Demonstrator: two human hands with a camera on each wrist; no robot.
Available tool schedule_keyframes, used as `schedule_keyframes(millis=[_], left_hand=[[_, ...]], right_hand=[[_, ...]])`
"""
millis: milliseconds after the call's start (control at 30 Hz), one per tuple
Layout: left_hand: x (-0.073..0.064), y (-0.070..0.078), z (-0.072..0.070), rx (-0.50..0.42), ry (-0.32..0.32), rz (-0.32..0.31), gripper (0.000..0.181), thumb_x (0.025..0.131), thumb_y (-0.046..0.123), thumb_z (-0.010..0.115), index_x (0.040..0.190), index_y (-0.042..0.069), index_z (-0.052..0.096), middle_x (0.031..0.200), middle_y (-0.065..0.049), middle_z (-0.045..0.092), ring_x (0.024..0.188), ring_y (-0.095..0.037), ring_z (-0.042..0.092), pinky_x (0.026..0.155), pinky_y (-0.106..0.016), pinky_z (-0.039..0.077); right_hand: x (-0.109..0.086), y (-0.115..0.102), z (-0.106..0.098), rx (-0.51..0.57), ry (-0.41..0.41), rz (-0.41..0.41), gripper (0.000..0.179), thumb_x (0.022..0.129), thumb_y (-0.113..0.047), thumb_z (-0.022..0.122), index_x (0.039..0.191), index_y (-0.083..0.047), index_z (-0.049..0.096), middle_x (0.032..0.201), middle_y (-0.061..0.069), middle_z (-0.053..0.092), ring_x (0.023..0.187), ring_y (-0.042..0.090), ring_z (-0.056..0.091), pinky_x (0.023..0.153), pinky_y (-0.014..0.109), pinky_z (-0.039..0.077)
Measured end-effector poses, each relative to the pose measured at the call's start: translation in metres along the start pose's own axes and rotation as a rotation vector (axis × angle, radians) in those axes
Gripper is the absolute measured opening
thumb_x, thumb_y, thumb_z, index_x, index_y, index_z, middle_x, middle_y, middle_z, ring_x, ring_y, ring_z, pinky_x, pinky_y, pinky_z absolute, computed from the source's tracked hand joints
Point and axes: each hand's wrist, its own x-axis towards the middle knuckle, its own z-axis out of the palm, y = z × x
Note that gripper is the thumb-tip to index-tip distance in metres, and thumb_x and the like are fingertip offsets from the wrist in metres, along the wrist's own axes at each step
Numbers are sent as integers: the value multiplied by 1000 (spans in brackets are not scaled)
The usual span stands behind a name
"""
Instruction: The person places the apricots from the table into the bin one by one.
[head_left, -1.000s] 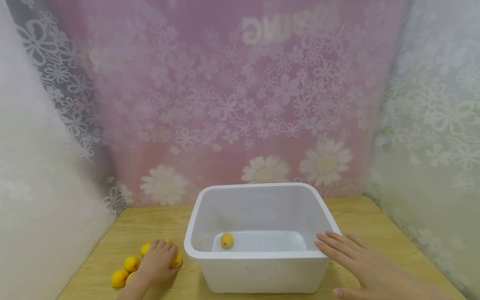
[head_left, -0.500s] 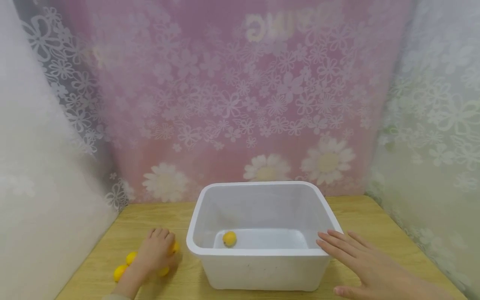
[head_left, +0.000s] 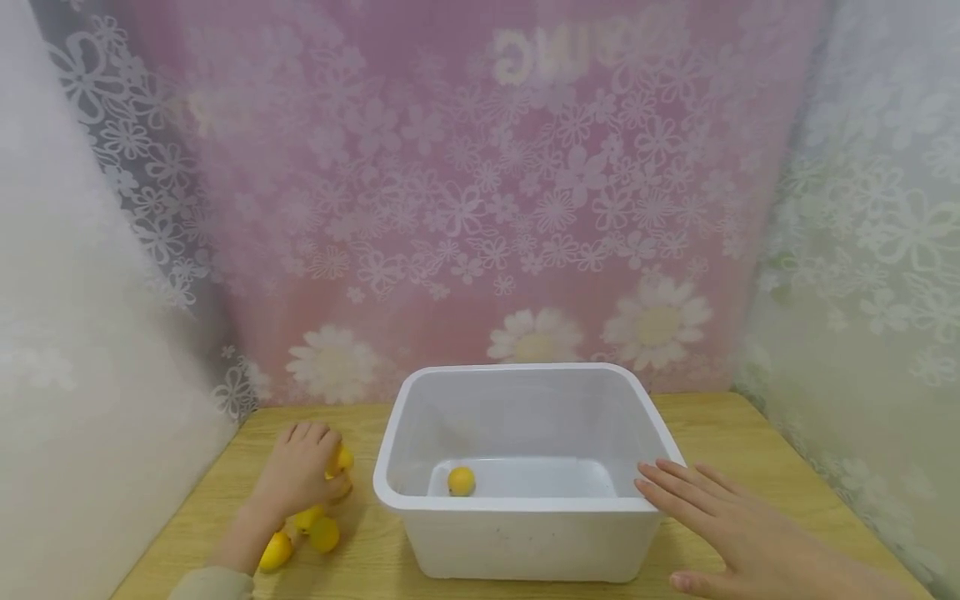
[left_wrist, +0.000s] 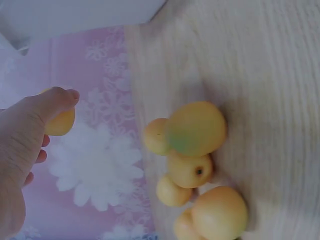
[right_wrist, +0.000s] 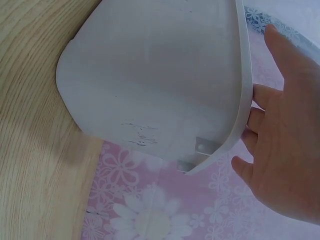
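Note:
My left hand (head_left: 296, 467) holds a small yellow fruit (left_wrist: 61, 123) between thumb and fingers, raised over the table left of the white plastic tub. Below and behind that hand lie more yellow fruits (head_left: 324, 534), smooth and rounded. In the left wrist view they form a cluster, one fruit (left_wrist: 197, 129) showing a green patch and another (left_wrist: 190, 170) a dark end spot. A single yellow fruit (head_left: 461, 481) sits inside the tub (head_left: 525, 542). With fingers extended, my right hand (head_left: 727, 521) rests at the tub's right rim, fingertips touching its edge in the right wrist view.
The tub stands on a wood-grain table (head_left: 697, 417). Behind it hangs a pink flowered sheet (head_left: 450, 208). Pale flowered sheets (head_left: 877, 275) close off both sides of the table.
My left hand has come up from the fruit cluster with one fruit and moved slightly away and left, uncovering other fruits below. The right hand stays at the tub's rim.

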Motion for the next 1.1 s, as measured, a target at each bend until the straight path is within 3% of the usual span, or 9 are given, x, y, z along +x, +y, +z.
schedule_keyframes(millis=[467,767,900,1100], left_hand=[[29,6,-40,1,79,30,39,68,29,80,87,9,52,87,-6,52,85,-30,50,78,-47,42],[57,6,-62,27,94,58,37,71,28,78,89,7,54,87,-7,51,82,-28,48,72,-44,39],[68,8,-68,6,111,64,37,73,28,76,93,6,55,93,-10,54,87,-31,51,75,-46,41],[81,14,-75,-32,76,75,34,76,28,75,92,6,54,91,-8,52,88,-30,50,82,-47,41]], right_hand=[[-4,-3,-2,16,-20,37,87,74,-43,74,143,-7,36,146,8,38,141,9,16,112,18,-2],[-4,-2,-1,20,-18,30,86,75,-44,73,143,-7,36,147,8,38,141,9,17,112,19,-2],[-4,-1,-1,12,-14,16,85,76,-46,72,143,-7,37,146,8,39,141,9,17,112,19,-1],[-3,0,-2,-1,-36,9,85,77,-48,70,143,-7,37,149,5,34,142,8,13,112,19,-3]])
